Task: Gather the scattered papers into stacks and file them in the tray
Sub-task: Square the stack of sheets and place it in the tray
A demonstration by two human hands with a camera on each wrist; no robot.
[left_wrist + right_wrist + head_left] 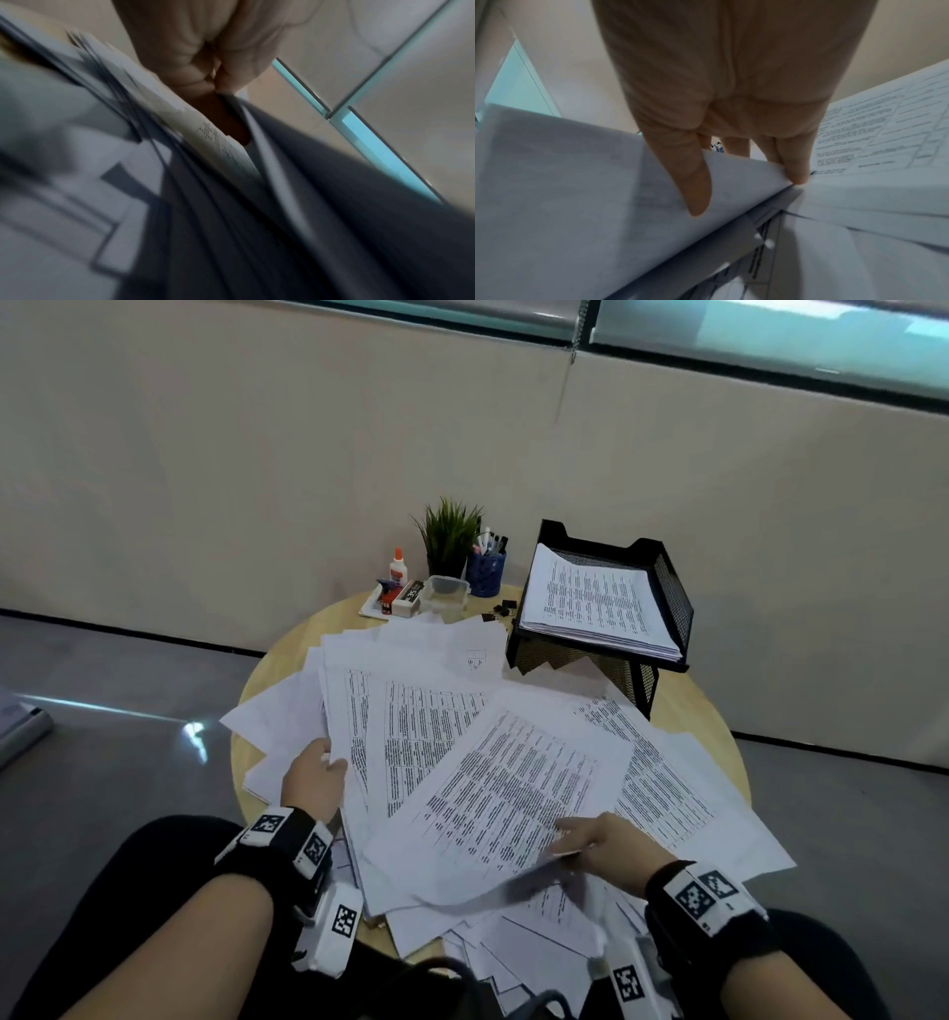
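Papers (462,737) lie scattered across the desk (708,711), tray (672,588) at 1 o'clock. Right hand (606,845) pinches one sheet (513,798) between thumb and fingers; left hand (313,778) grips sheet edges at 9 o'clock.

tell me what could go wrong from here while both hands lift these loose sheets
1. The right hand pinches only one corner of the top printed white sheet, which already curls and could crease or tear.
2. The left hand grips an uneven fan of scattered white papers overhanging the round wooden table; some might slide off.
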